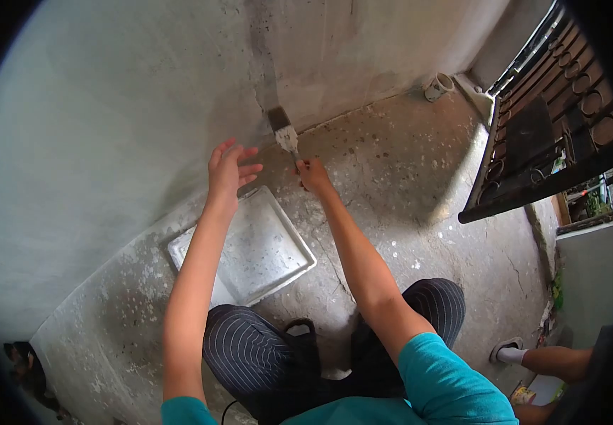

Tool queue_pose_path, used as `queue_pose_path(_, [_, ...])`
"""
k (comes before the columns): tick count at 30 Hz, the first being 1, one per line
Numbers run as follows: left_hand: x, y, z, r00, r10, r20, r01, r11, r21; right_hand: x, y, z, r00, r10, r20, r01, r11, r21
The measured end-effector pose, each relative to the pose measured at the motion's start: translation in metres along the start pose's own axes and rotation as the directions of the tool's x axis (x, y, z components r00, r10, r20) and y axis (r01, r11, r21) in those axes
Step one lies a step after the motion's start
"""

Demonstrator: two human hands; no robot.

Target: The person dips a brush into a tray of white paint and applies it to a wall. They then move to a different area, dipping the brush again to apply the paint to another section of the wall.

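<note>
My right hand (pixel 313 176) is closed around the handle of a paintbrush (pixel 287 137), its metal part smeared with pale paint. The dark bristles point at the lower wall (pixel 143 106), at the bottom end of a darker vertical strip (pixel 264 60). Left of the brush, my left hand (pixel 228 170) is raised with fingers spread, holding nothing. Below my hands a shallow white tray (pixel 271 244) lies on the floor in front of my knees, partly covered by my left forearm.
A small white bucket (pixel 439 86) stands by the wall at the far right corner. A dark metal gate (pixel 533 134) juts in at the right. Another person's leg (pixel 551 360) shows at lower right. The concrete floor (pixel 391 191) is spotted with paint.
</note>
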State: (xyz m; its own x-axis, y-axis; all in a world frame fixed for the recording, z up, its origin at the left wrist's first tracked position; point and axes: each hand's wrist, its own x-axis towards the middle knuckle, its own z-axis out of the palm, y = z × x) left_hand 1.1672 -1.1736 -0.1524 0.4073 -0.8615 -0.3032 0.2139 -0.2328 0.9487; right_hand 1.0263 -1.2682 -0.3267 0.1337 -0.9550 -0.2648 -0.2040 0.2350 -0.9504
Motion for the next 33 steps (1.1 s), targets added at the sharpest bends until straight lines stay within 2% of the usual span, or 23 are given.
queue_pose_path(1, [0.002, -0.002, 0.000, 1.000, 0.000, 0.013, 0.000, 1.000, 0.007, -0.001, 0.005, -0.004, 1.000, 0.002, 0.000, -0.002, 1.000, -0.001])
queue_pose_path(3, [-0.001, -0.001, 0.003, 1.000, -0.008, 0.016, 0.008, 1.000, 0.021, 0.008, 0.025, -0.007, 0.995, 0.092, 0.034, -0.085, 0.982, -0.171])
queue_pose_path(4, [-0.002, 0.000, 0.004, 1.000, -0.016, 0.016, 0.015, 0.999, 0.033, 0.014, 0.032, -0.008, 0.995, 0.092, 0.034, -0.085, 0.982, -0.169])
queue_pose_path(6, [-0.002, -0.001, 0.002, 1.000, -0.016, 0.020, 0.015, 0.999, 0.046, 0.024, 0.031, -0.008, 0.998, 0.051, 0.028, -0.032, 0.888, -0.458])
queue_pose_path(10, [-0.005, 0.000, -0.001, 0.999, -0.021, 0.027, 0.020, 0.998, 0.066, 0.038, -0.004, -0.008, 0.999, -0.051, -0.002, 0.044, 0.879, -0.474])
queue_pose_path(12, [-0.006, 0.001, -0.004, 1.000, -0.017, 0.020, 0.015, 0.998, 0.065, 0.020, -0.058, -0.020, 0.973, -0.183, -0.139, 0.082, 0.842, -0.533])
queue_pose_path(14, [-0.008, 0.002, -0.005, 1.000, -0.017, 0.015, 0.017, 0.998, 0.061, 0.002, -0.110, -0.040, 0.925, -0.331, -0.186, 0.193, 0.832, -0.519])
queue_pose_path(18, [-0.007, 0.003, -0.003, 1.000, -0.011, 0.009, 0.011, 0.998, 0.056, -0.042, -0.202, -0.093, 0.913, -0.366, -0.182, 0.291, 0.894, -0.341])
queue_pose_path(20, [-0.005, 0.000, -0.001, 1.000, -0.014, 0.011, 0.013, 0.998, 0.063, -0.059, -0.226, -0.111, 0.904, -0.361, -0.230, 0.319, 0.926, -0.200])
queue_pose_path(21, [-0.004, -0.002, -0.001, 1.000, -0.016, 0.016, 0.015, 0.998, 0.057, -0.064, -0.234, -0.115, 0.903, -0.361, -0.232, 0.319, 0.926, -0.201])
queue_pose_path(23, [-0.004, -0.004, -0.001, 1.000, -0.016, 0.022, 0.015, 0.999, 0.052, -0.070, -0.244, -0.120, 0.864, -0.403, -0.303, 0.418, 0.908, -0.014])
queue_pose_path(24, [-0.004, -0.005, -0.002, 1.000, -0.019, 0.024, 0.018, 0.998, 0.068, -0.064, -0.240, -0.117, 0.863, -0.402, -0.306, 0.418, 0.908, -0.014])
queue_pose_path(26, [-0.004, -0.006, -0.003, 0.999, -0.020, 0.030, 0.017, 0.996, 0.087, -0.039, -0.219, -0.101, 0.826, -0.497, -0.267, 0.549, 0.817, 0.178])
queue_pose_path(28, [-0.003, -0.007, -0.006, 0.999, -0.021, 0.027, 0.018, 0.996, 0.091, -0.017, -0.188, -0.074, 0.843, -0.488, -0.226, 0.530, 0.827, 0.187])
queue_pose_path(32, [-0.004, -0.006, -0.008, 1.000, -0.005, 0.025, 0.003, 0.997, 0.078, 0.028, -0.070, -0.021, 0.835, -0.487, -0.255, 0.532, 0.834, 0.147])
queue_pose_path(33, [-0.004, -0.006, -0.008, 1.000, -0.002, 0.023, 0.000, 0.996, 0.088, 0.028, -0.040, -0.019, 0.886, -0.409, -0.218, 0.428, 0.902, 0.047])
